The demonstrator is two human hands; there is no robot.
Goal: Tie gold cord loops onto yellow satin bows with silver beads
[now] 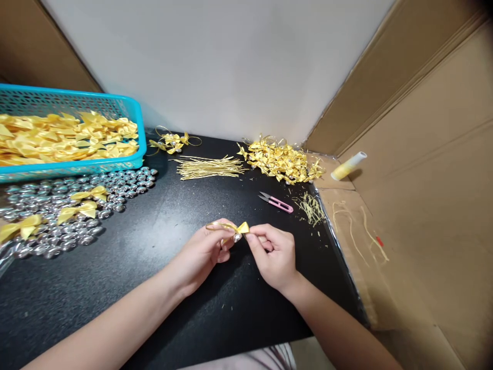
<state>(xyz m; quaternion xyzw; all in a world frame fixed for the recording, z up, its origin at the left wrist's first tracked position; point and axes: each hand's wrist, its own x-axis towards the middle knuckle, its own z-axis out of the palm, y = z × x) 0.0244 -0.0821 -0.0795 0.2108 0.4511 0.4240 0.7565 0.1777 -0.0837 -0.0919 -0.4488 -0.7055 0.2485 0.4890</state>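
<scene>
Near the middle of the black table, my left hand [210, 246] pinches a small yellow ribbon bow [243, 227] with a gold cord loop [217, 224] standing out over the fingers. A silver bell-like bead [237, 237] hangs just under the bow. From the other side, my right hand [274, 253] is closed with thumb and forefinger on the bow's right end. Part of the bow and cord is hidden by the fingertips. Beyond the hands lie pink thread snips [276, 202], blades pointing left, and a bundle of gold cords [210, 168].
A blue basket [141, 131] of yellow bows stands at the left, with many silver beads [73, 236] before it. Finished-looking bows are heaped [283, 160] at the back right, a few more [171, 141] near the basket. Cord scraps [311, 209] and a thread cone [348, 166] are right.
</scene>
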